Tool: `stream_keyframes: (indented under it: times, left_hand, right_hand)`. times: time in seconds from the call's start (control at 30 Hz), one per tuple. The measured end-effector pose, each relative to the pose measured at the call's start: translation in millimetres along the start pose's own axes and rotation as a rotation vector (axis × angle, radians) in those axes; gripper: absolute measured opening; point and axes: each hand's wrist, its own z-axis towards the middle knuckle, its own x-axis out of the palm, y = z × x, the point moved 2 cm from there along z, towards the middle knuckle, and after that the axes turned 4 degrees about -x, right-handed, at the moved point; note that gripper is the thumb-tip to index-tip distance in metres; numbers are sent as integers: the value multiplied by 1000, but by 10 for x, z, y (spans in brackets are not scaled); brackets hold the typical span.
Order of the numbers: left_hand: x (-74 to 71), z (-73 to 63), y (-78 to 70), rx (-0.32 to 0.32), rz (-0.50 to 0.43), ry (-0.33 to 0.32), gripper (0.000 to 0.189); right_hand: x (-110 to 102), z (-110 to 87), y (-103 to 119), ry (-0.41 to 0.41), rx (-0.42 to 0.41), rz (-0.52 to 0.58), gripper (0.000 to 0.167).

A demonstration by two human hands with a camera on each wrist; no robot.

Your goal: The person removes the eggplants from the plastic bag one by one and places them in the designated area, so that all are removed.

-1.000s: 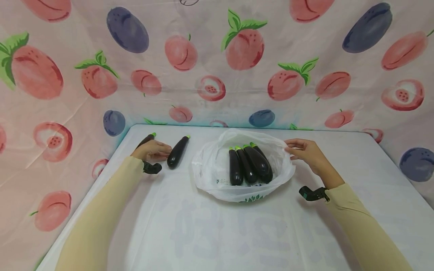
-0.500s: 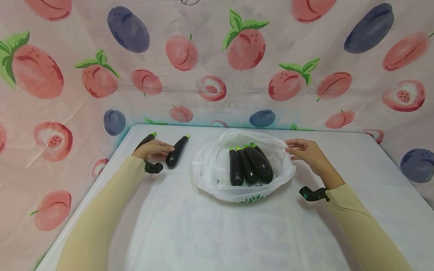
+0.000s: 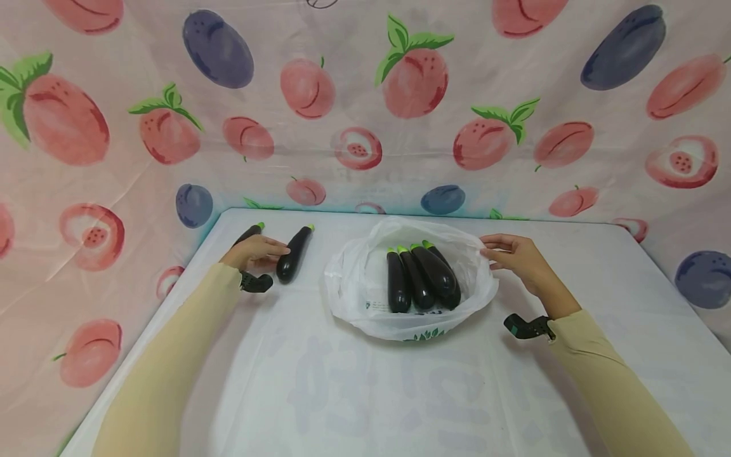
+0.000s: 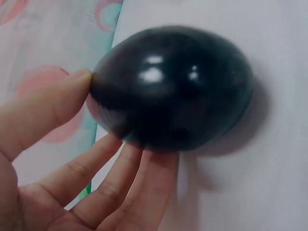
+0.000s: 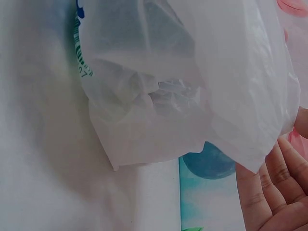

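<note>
My left hand grips a glossy dark eggplant with a green stem end, at the left of the white table. In the left wrist view its rounded end sits between the thumb on one side and the fingers beneath. A second eggplant lies behind that hand, partly hidden by it. Over at the bag's right side, my right hand pinches the rim of a white plastic bag between thumb and fingers. Inside the open bag several eggplants lie side by side, stem ends pointing away from me.
The white table ends at a back edge against a hanging cloth printed with peaches and plums. The same cloth runs along the left and right sides. Each wrist wears a small black camera.
My left hand has closed on the nearer eggplant, which has shifted slightly left and away from me. The right hand and the bag have stayed in place.
</note>
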Motion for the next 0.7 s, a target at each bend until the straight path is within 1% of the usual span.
stream_keyframes:
  times: [0.1, 0.2, 0.27, 0.37, 0.53, 0.7]
  left_hand:
    - [-32, 29, 40, -4, -25, -45, 54]
    - [-48, 43, 62, -11, -54, -72, 54]
    - [-46, 39, 64, -12, -78, -74, 54]
    - [-41, 35, 69, -2, -76, -75, 54]
    - [-29, 31, 98, 36, -50, -71, 55]
    - [-13, 26, 141, 72, -78, -68, 56]
  right_hand:
    - [-2, 0, -5, 1, -5, 2, 49]
    - [-4, -2, -8, 2, -8, 5, 48]
    - [-5, -5, -7, 4, -6, 0, 48]
    - [-4, -7, -6, 6, -7, 2, 48]
    - [0, -6, -11, 6, -14, 6, 47]
    - [-1, -6, -18, 6, -12, 1, 47]
